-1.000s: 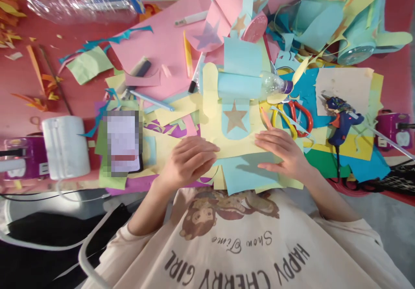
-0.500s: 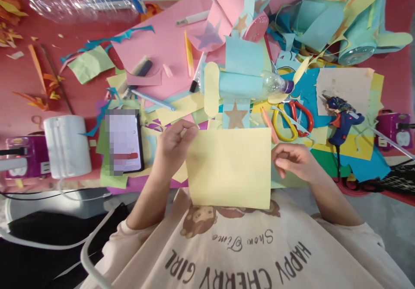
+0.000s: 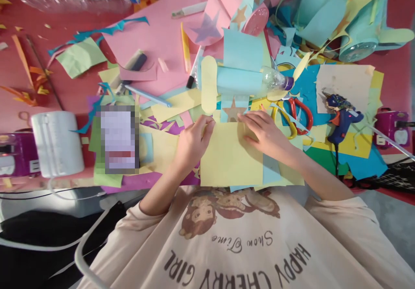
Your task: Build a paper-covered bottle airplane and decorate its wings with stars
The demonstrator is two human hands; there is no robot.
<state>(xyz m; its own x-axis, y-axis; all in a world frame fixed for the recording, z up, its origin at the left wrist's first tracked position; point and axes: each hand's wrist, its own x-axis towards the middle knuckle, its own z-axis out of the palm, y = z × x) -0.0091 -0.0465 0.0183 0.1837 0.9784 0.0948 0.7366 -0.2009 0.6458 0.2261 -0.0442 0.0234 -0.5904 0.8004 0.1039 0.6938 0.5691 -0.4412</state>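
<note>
The bottle [image 3: 271, 79], centre frame, already wears blue paper [image 3: 240, 81]; the yellow sheet [image 3: 231, 159] below looks uncut. Your right hand [image 3: 267, 133] spreads open over it; your left hand [image 3: 195, 140] curls, grip unclear.

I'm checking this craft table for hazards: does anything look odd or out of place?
The glue gun, beyond the right hand, does: it lies partly over the cream sheet, its front oddly crusted with dark material I can't identify. What shows of the yellow sheet beneath that hand looks flat and untorn.
</note>
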